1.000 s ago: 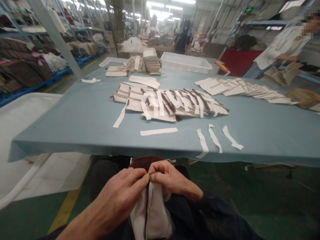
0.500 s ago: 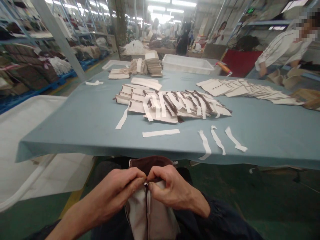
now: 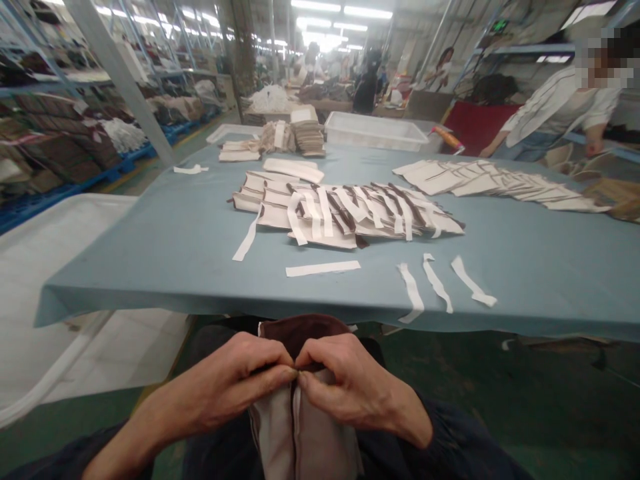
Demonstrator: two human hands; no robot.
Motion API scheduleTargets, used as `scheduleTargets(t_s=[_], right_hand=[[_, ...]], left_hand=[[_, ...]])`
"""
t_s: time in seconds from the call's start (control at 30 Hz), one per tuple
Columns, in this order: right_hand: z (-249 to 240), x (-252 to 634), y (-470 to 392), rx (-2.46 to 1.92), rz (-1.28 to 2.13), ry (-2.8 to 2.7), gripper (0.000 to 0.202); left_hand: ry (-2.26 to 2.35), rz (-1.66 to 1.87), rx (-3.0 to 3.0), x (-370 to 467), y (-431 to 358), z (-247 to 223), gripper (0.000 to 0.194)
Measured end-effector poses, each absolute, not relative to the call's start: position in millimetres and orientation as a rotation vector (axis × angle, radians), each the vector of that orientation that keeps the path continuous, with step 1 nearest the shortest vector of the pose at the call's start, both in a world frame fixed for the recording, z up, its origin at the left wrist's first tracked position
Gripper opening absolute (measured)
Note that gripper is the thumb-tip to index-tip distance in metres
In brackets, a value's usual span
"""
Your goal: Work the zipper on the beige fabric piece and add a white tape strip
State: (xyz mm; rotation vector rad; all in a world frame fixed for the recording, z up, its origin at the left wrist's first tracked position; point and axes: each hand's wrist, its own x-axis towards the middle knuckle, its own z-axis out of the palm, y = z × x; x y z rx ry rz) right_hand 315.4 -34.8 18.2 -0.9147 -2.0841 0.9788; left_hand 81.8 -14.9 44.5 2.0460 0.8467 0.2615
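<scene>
fabric piece (image 3: pixel 320 427), pinched by both hands' fingers (image 3: pixel 289 371).

No legible text, the small green sign (image 3: pixel 499 26) a mere blur.

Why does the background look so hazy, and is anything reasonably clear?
Head view: the ceiling lights glare white and the far room dissolves into haze, perhaps from the lens; bundles at left look smeared; the left hand and right hand are clearer, the cloth piece below them dimmer.
</scene>
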Motion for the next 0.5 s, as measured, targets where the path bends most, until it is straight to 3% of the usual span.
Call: scheduleTargets(t_s=[0.27,0.5], right_hand=[[23,318,-34,-0.946,0.763,-2.298,0.005],[28,322,-31,-0.896,0.962,-2.214,0.009]], left_hand=[[0.832,0.199,1.979,88,-4,52,0.036],[0.787,0.213,1.916,95,-6,54,0.029]])
